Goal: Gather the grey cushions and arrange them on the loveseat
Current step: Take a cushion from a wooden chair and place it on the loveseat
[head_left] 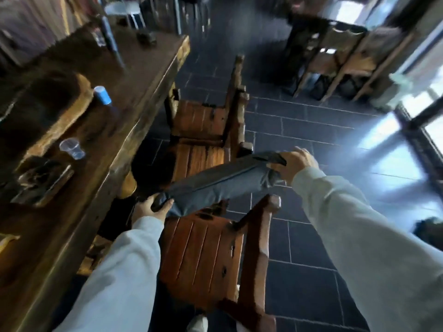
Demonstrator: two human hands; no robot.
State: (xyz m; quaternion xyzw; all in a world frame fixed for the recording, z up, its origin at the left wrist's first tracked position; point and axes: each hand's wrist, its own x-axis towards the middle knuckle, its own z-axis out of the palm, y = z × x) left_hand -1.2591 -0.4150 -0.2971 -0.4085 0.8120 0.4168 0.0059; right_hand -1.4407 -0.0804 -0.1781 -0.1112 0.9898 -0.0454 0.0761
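A flat grey cushion (220,183) hangs in the air, edge-on, above two wooden chairs. My left hand (149,208) grips its near left corner. My right hand (296,164) grips its far right corner. The cushion slopes up from left to right between them. Below it stands the nearer wooden chair (203,259) with a slatted seat, and beyond it a second wooden chair (203,130). No loveseat shows in this view.
A long dark wooden table (115,97) runs along the left, with a blue cup (102,95), a clear plastic cup (72,148) and a wooden tray (43,182). Dark tiled floor (311,130) lies to the right. More chairs (347,58) stand at the back right by bright windows.
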